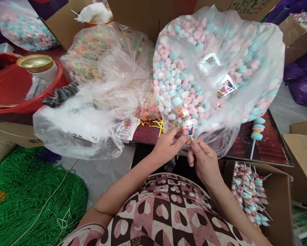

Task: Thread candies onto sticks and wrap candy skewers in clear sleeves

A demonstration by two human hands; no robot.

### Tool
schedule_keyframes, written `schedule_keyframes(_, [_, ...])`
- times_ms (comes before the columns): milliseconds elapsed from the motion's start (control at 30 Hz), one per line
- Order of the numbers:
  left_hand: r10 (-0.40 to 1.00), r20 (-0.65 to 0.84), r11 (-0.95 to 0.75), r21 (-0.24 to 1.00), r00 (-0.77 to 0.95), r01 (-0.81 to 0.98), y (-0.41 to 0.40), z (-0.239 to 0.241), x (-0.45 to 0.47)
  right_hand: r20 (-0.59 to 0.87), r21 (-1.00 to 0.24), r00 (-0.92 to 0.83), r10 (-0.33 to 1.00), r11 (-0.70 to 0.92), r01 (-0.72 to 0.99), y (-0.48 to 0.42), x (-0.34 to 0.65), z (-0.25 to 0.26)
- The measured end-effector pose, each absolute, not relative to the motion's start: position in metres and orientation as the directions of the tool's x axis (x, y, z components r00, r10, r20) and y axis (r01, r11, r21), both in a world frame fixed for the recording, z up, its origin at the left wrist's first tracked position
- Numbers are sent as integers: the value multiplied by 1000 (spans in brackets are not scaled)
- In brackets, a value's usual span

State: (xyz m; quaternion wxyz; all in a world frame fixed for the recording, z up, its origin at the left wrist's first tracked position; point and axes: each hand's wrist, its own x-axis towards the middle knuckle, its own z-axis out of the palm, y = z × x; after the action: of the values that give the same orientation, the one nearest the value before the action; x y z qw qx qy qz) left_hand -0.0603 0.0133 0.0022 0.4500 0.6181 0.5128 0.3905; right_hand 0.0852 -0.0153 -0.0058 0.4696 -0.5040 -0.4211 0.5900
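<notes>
Between my hands, over the table's front edge, is a marshmallow lollipop (179, 106) in a clear wrapper with a printed lower part. It tilts up and to the left. My left hand (170, 143) pinches the wrapper's lower end. Just below, my right hand (203, 157) has its thumb and fingers closed on the white stick. Behind them a big clear bag (166, 75) holds pink, white and blue marshmallows, with printed wrappers (226, 85) lying on it. Another marshmallow lollipop (257, 131), unwrapped, lies on the dark red table (274, 147) at the right.
Bags of colourful gummy candy (89, 51) and a bag with white contents (76, 119) cover the table's left. A red basket (58, 78) carries a gold-rimmed bowl (35, 63). A cardboard box (279, 201) of wrapped lollipops stands lower right; green tinsel (40, 191) lies lower left.
</notes>
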Motion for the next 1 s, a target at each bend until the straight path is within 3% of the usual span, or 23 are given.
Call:
schedule_keyframes(167, [975, 181, -222, 780, 129, 586, 15, 0, -61, -181, -983, -29, 983, -181, -35, -19, 84, -4])
schedule_keyframes(367, [926, 300, -370, 589, 230, 719, 9, -2, -55, -115, -981, -1, 993, -113, 155, -19, 83, 1])
schedule_keyframes(500, [924, 276, -381, 613, 265, 692, 5, 6, -54, 23, -899, -38, 999, 37, 436, -12, 86, 1])
schedule_keyframes(567, [924, 270, -383, 629, 272, 676, 5, 11, -56, 41, -868, -71, 997, 71, 492, -9, 88, 0])
schedule_keyframes(833, [887, 202, -458, 504, 415, 733, 13, 11, -59, 117, -828, -78, 990, 141, 543, -9, 90, -7])
schedule_keyframes(1000, [888, 203, -447, 596, 413, 667, 13, 7, -57, 85, -904, -43, 995, 96, 416, -10, 88, -8])
